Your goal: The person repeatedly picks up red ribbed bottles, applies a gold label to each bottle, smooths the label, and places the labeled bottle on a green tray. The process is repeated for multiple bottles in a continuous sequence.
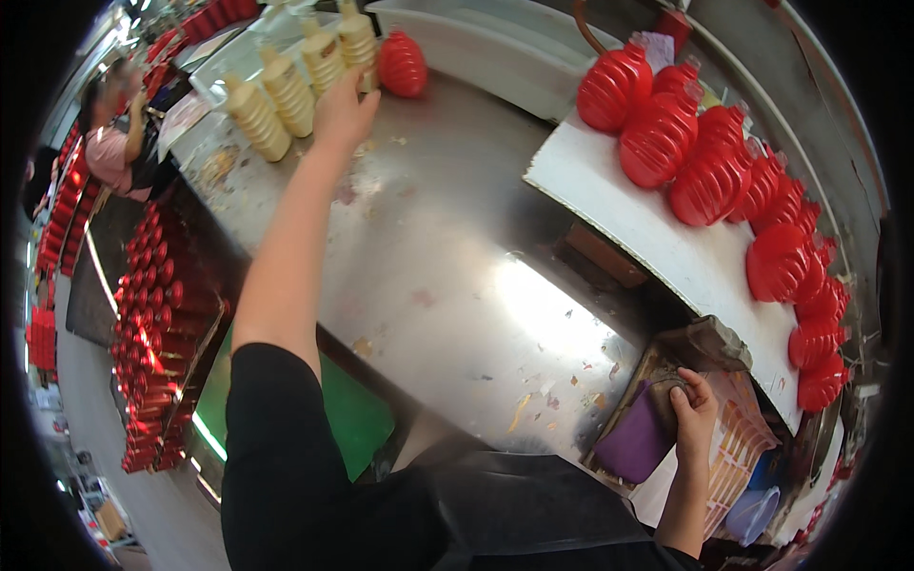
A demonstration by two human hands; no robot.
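Observation:
My left arm stretches to the far left, where my left hand (345,112) is closed at the base of a cream ribbed bottle (358,40). Some of its fingers are hidden. Three more cream bottles (259,122) stand in a slanting row beside it. A glossy red ribbed bottle (403,65) is just to the right of the hand. At the lower right, my right hand (694,411) has thumb and fingers drawn together over a dark tray (650,373), next to a purple cloth (632,436). What these fingers hold, if anything, I cannot make out.
The metal table (428,238) bears paint flecks. Many red bottles (657,138) crowd a white board (595,171) at right. White bins (495,43) line the back. Left are stacked red pieces (148,314) and a person (114,143). A pink basket (738,438) is lower right.

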